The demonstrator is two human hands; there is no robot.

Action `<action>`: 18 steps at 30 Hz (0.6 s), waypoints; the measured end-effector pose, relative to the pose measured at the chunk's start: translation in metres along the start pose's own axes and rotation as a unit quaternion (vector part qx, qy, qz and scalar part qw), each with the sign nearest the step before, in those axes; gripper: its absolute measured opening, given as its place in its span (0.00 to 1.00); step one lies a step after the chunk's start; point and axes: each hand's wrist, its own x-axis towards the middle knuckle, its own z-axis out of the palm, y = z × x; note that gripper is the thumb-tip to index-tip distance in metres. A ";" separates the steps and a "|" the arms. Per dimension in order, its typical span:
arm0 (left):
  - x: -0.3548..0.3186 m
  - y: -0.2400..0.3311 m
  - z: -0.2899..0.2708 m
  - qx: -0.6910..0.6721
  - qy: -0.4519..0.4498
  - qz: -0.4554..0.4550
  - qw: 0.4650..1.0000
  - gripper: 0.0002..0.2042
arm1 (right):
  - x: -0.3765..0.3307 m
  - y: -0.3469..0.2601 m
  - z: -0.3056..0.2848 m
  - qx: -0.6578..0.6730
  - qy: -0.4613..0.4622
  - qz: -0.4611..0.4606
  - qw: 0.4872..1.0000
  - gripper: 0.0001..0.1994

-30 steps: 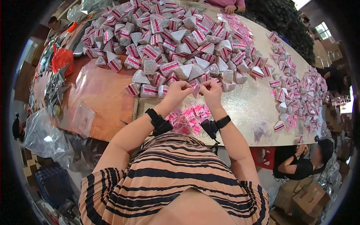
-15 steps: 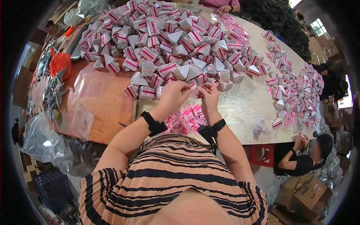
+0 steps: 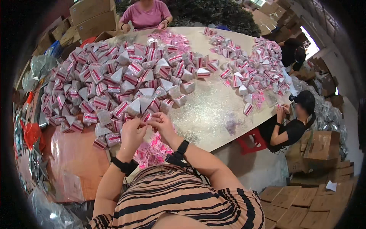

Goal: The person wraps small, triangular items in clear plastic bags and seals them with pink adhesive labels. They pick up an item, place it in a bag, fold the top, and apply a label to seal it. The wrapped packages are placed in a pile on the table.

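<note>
My left hand (image 3: 132,135) and my right hand (image 3: 162,124) meet fingertip to fingertip at the near edge of a big heap. Both have their fingers pinched together; what they hold is too small to make out. Just beyond the fingertips lies the heap of wrapped wedges (image 3: 135,107), shaped like cake slices, white with pink stripes. Below my hands, close to my body, a loose pile of bright pink printed pieces (image 3: 154,150) lies on the pale table (image 3: 202,114). Dark bands circle both my wrists.
More wedges (image 3: 263,57) lie at the right end of the table. A person in pink (image 3: 146,15) works across the table, and one in black (image 3: 291,129) at the right by a red stool (image 3: 251,142). Silver stars (image 3: 36,160) and a red bag (image 3: 32,135) lie left. Cardboard boxes (image 3: 322,150) stand right.
The view has swung toward the right and up, so more of the far table and the room shows. My hands stay together with fingers pinched, now lower and further left in the picture.
</note>
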 end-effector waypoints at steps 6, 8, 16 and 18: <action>-0.003 0.003 -0.003 0.000 0.042 0.020 0.999 0.04 | -0.008 -0.004 0.006 0.026 -0.003 0.049 0.998 0.14; -0.003 0.007 -0.005 -0.019 0.042 0.013 0.999 0.04 | -0.012 -0.012 0.009 0.038 -0.020 0.089 0.995 0.09; -0.016 -0.005 -0.002 -0.056 0.037 -0.020 0.998 0.02 | -0.011 -0.003 0.003 0.077 -0.077 0.198 0.974 0.05; -0.018 -0.007 -0.006 -0.049 0.014 -0.022 0.998 0.02 | -0.013 -0.007 0.008 0.040 -0.089 0.192 0.977 0.04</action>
